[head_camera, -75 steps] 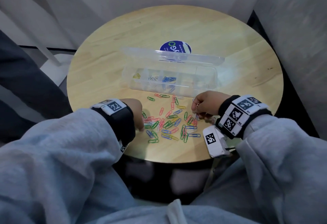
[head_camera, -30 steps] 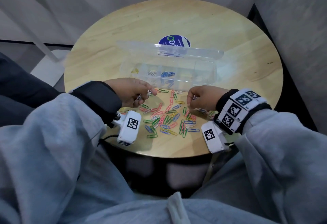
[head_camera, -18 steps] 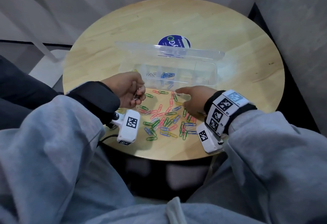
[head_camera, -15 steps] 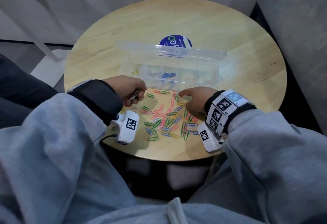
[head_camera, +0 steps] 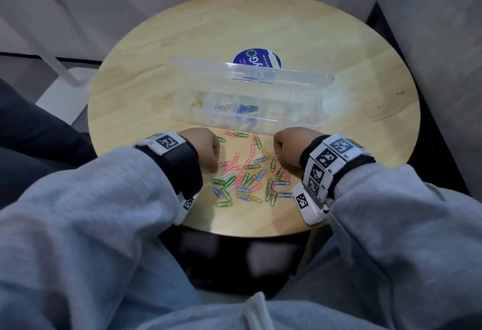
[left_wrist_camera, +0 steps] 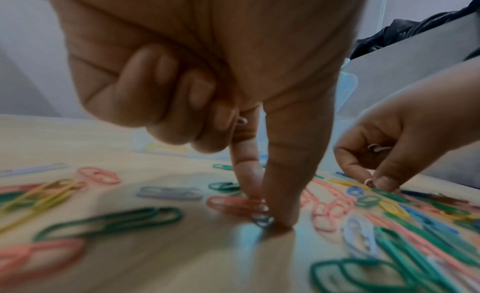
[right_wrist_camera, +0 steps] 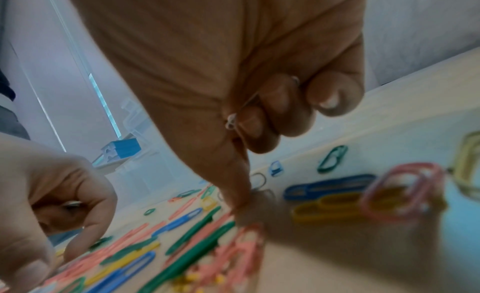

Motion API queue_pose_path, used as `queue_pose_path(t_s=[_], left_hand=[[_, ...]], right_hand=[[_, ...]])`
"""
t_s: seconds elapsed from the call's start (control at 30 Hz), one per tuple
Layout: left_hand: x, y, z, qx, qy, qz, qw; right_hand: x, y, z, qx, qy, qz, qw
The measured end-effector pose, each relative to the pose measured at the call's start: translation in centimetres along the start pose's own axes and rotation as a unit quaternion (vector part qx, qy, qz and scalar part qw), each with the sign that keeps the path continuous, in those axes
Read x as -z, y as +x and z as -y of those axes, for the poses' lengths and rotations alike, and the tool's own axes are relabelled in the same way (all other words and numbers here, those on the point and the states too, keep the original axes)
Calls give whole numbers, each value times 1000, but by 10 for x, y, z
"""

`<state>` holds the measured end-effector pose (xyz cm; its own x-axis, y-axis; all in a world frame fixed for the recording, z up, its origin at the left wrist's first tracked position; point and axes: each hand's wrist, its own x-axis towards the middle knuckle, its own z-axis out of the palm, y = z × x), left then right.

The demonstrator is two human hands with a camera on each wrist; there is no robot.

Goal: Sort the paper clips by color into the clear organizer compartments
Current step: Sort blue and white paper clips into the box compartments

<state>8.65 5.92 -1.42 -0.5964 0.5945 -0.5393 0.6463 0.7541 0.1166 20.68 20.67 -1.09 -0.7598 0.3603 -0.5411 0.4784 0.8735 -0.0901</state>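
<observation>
Pinching down at the near-left edge of the scattered paper clips [head_camera: 247,173], the left hand [head_camera: 206,148] has its forefinger and thumb tips pressed together on a pale clip [left_wrist_camera: 262,217] lying on the round wooden desk [head_camera: 352,126], and a small white clip end pokes out from under its curled remaining fingers [left_wrist_camera: 182,96]. Opposite that grip, across the pile, the right hand [head_camera: 288,147] works the far-right edge: its thumb and forefinger close on a pale clip [left_wrist_camera: 368,182] at the desk surface, while white clips [right_wrist_camera: 231,121] sit tucked under its curled fingers. Between the two grips lie loose pink, green, blue, yellow and white clips, many overlapping. Just beyond both hands stands the clear organizer [head_camera: 307,105], its lid [head_camera: 260,71] tipped open away from the person. Counting from the end nearest the left grip, its compartments hold a yellow clip [head_camera: 197,103], then white clips [head_camera: 223,106], then blue clips [head_camera: 246,108]; what the compartments toward the right grip hold cannot be told. Past the lid a blue round sticker [head_camera: 257,58] lies on the desk. Grey sleeves and tagged wristbands [head_camera: 331,157] cover both forearms.
</observation>
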Motion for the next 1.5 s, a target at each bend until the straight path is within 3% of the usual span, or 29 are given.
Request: queue_pose_path(t_s=[0.1, 0.27, 0.37, 0.43, 0.5, 0.63, 0.77, 0.83, 0.9, 1.0, 1.1, 1.2, 1.3, 1.37, 1.5], left_hand=[[-3, 2, 1, -1, 5, -4, 1000], [-5, 0, 0, -6, -21, 4, 1000], [-3, -5, 2, 1, -59, 5, 998], [1, -5, 3, 4, -150, 29, 988], [7, -4, 3, -1, -284, 76, 956], [19, -9, 0, -15, -489, 93, 867], [22, -13, -3, -21, -561, 109, 820], [23, -15, -4, -13, -573, 121, 810], [23, -15, -2, -6, -566, 140, 812], [24, -15, -2, 8, -551, 155, 820], [22, -14, -7, 20, -509, 142, 849], [21, -14, -17, 46, -398, 104, 910], [18, -14, -19, -5, -172, 83, 982], [15, -16, -19, -25, -83, 73, 994], [6, -17, -23, -32, -32, 59, 997]], right_hand=[[-2, 0, 0, -1, 11, 16, 1000], [4, -10, -11, -3, 177, 16, 984], [2, -16, -23, -3, 284, 42, 958], [-3, -20, -31, -2, 374, 72, 925], [-8, -25, -38, -11, 449, 78, 890], [-14, -32, -46, -6, 511, 76, 856], [-12, -28, -53, -44, 573, 50, 817], [-9, -26, -56, -54, 586, 34, 808], [-9, -24, -61, -56, 557, 29, 828], [-10, -24, -69, -73, 457, 21, 886], [-4, -27, -74, -103, 361, -19, 927], [-2, -29, -74, -86, 318, -32, 943], [-6, -32, -57, -18, 282, 2, 959], [-9, -36, -41, 30, 248, 23, 968], [-13, -40, -22, 64, 154, 47, 985]])
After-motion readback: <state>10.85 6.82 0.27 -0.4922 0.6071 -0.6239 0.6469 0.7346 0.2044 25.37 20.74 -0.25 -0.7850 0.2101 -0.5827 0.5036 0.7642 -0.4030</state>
